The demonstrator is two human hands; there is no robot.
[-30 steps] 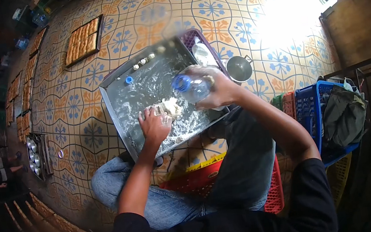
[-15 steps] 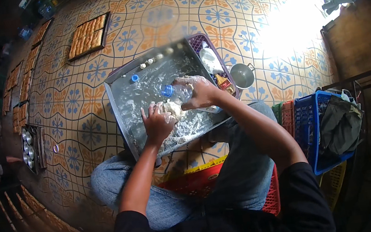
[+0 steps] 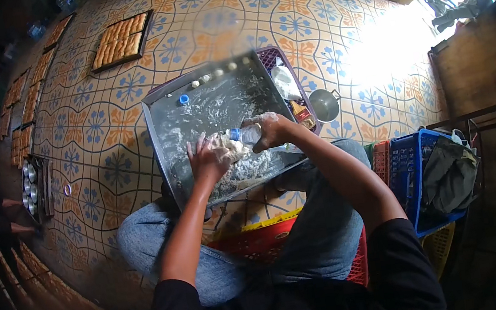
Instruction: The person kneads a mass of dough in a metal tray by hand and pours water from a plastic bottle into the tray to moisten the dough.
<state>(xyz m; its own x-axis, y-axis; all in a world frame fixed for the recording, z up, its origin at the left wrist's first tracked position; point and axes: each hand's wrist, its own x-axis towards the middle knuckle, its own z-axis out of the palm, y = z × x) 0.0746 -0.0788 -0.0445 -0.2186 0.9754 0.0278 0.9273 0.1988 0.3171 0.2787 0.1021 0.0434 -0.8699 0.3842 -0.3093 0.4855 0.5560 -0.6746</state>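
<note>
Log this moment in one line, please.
left hand: on dough | right hand: holds bottle, blue end toward dough | tray: floury | blue cap: in tray

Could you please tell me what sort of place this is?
Probably a bakery: browned bread in rows on the tiled floor, and dough in a floury tray.

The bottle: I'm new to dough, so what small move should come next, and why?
Probably tilt the bottle slightly more toward the dough: the right hand grips it with its blue end pointing there, the left hand is on the dough, and loose flour lies beside it.
</note>
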